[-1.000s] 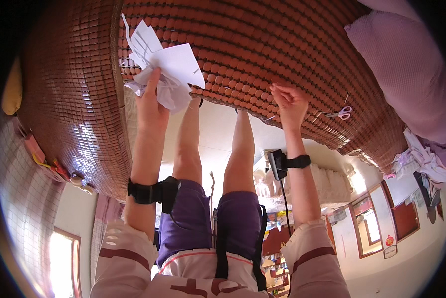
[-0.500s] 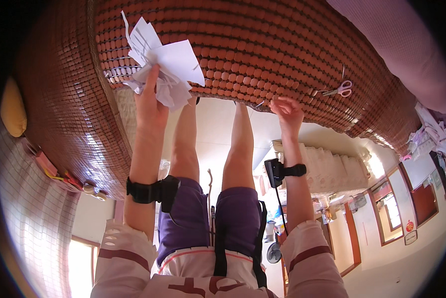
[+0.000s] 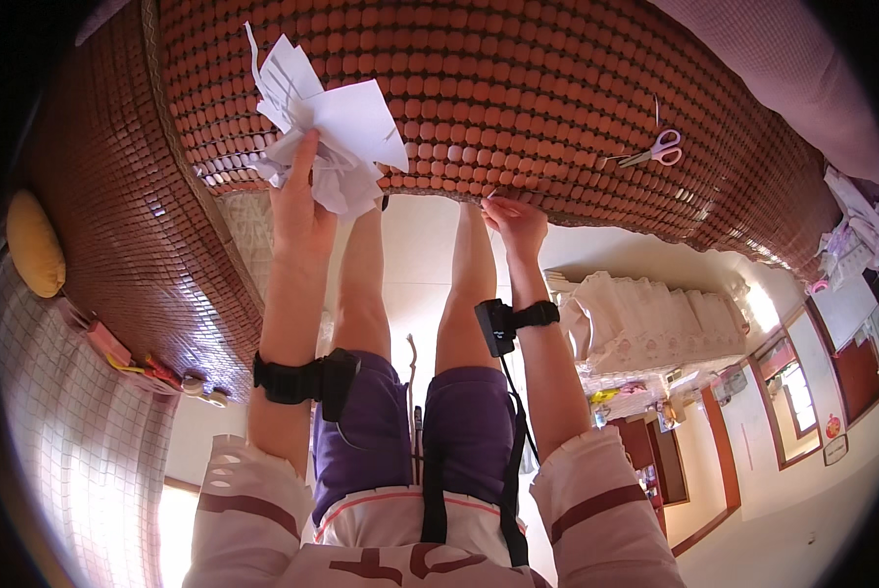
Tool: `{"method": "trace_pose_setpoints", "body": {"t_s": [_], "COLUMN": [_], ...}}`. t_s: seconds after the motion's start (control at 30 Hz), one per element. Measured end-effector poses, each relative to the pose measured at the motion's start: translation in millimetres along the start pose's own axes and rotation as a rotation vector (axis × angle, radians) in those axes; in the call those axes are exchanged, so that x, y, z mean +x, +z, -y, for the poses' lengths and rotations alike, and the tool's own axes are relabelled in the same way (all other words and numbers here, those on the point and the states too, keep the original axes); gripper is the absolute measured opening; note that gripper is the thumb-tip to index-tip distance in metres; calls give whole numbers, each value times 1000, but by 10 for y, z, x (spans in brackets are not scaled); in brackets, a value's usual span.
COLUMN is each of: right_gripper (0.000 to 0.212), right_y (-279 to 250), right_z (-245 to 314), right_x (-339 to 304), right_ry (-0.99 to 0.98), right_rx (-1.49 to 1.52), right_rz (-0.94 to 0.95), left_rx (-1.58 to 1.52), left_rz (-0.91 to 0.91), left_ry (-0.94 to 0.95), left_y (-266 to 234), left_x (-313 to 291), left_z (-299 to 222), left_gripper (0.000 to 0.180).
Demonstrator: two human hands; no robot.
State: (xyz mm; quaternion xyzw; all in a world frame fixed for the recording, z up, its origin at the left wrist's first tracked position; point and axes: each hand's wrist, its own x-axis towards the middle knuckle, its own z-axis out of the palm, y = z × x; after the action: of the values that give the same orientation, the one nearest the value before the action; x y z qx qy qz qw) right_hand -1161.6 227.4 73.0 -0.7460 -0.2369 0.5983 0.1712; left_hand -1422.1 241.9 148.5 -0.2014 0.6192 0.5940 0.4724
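A bunch of white paper scraps (image 3: 346, 122), some crumpled and some in thin strips, is gripped in my left hand (image 3: 302, 201) above the front of the brown beaded mat (image 3: 518, 88). My right hand (image 3: 516, 223) is at the mat's near edge, thumb and fingers pinched together. A tiny white paper scrap (image 3: 489, 194) shows at those fingertips, partly hidden by them. Right of that hand lies a pair of scissors (image 3: 663, 149) with pale pink handles. Just beyond them is a thin paper strip (image 3: 656, 110).
Pinkish fabric (image 3: 802, 69) covers the far right of the mat. A yellow cushion (image 3: 36, 243) sits at the far left. White papers or cloths (image 3: 856, 230) are piled at the right rim. A table with a lace cover (image 3: 655, 323) stands below, to the right.
My right hand has moved left along the mat's edge to the small paper scrap lying there and its fingers have closed. My left hand keeps its paper bunch almost in place.
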Motion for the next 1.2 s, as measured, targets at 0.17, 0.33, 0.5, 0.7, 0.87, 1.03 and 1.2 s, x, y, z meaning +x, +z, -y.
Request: {"method": "trace_pose_setpoints", "body": {"t_s": [0.17,0.33,0.5,0.7,0.87,1.03,1.2], "right_gripper": [15,14,18,14,9,8,7], "right_y": [53,60,78,358,799,1157,1227], "right_z": [69,61,144,466,586,546,508], "right_x": [87,98,43,-90,-139,-130,-153], "right_ry": [61,38,-19,-178,-325,-690,-649], "right_rx": [-87,-123,-72,-97,-260,-357,-354], "right_rz": [-26,-24,44,281,380,371,369], "left_rx": [9,2,-44,-60,-99,-146,-192], "left_rz": [24,-11,-13,-46,-67,-117,-117], "left_ry": [15,29,50,58,75,104,95], "left_y": [18,-7,-121,-409,-595,-687,-837], "left_x": [20,47,84,259,323,277,312], "left_z": [-28,-88,-166,-318,-439,-482,-506], "left_gripper": [30,29,31,33,32,30,29]}}
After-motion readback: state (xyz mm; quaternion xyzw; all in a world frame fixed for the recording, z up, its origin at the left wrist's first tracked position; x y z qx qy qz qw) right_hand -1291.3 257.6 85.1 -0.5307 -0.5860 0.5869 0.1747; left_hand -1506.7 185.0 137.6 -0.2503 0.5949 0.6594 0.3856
